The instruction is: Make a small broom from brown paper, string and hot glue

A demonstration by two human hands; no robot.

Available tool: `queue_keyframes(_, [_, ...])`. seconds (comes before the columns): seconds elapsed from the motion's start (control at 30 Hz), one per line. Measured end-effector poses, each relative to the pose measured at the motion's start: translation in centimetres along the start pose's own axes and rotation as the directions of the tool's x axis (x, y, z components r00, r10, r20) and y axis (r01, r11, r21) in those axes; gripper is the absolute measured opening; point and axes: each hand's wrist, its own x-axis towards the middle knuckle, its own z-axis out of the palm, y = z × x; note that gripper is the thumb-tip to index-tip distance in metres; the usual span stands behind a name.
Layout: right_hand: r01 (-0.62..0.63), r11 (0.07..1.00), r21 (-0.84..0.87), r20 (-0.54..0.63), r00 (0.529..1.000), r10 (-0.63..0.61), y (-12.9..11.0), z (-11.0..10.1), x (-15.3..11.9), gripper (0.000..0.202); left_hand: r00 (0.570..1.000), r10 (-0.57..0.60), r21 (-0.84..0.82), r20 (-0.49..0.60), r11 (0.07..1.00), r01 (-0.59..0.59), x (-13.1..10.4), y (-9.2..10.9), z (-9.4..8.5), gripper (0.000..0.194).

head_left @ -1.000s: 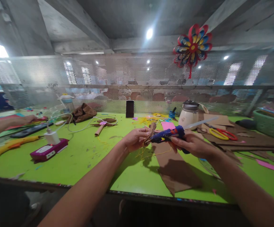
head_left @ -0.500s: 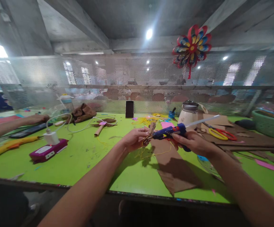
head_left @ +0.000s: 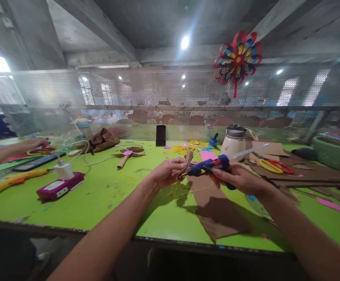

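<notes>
My left hand [head_left: 170, 171] is closed on a small folded piece of brown cardboard [head_left: 188, 159], from which thin yellow string [head_left: 176, 191] trails down. My right hand [head_left: 240, 177] grips a blue glue gun [head_left: 209, 167], its nozzle touching or very close to the cardboard piece. A clear glue stick [head_left: 250, 150] sticks out of the back of the gun. Below both hands a flat brown cardboard sheet [head_left: 222, 214] lies at the table's front edge, partly in shadow. The fingertips of my left hand are partly hidden behind the piece.
On the green table [head_left: 99, 214] stand a purple power strip [head_left: 60, 187] with a white plug, a yellow glue gun [head_left: 14, 181], a phone [head_left: 160, 136] and a jar [head_left: 234, 142]. Yellow-and-red scissors [head_left: 275, 166] rest on cardboard at right. Another person's hand [head_left: 36, 144] is at left.
The blue glue gun has tilted slightly and shifted a little left against the cardboard piece. At left, the other person's hand has moved back, and red-and-yellow scissors now show by it.
</notes>
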Motion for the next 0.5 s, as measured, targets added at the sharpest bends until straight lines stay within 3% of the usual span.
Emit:
queue_keyframes(0.27, [0.025, 0.998, 0.054, -0.040, 0.999, -0.023, 0.59, -0.27, 0.23, 0.046, 1.000, 0.020, 0.000, 0.010, 1.000, -0.020, -0.03, 0.02, -0.10, 0.016])
queue_keyframes(0.5, [-0.015, 1.000, -0.017, -0.088, 0.996, 0.014, 0.26, -0.23, 0.24, 0.047, 1.000, 0.016, 0.004, 0.011, 1.000, -0.016, 0.05, -0.05, -0.37, 0.019])
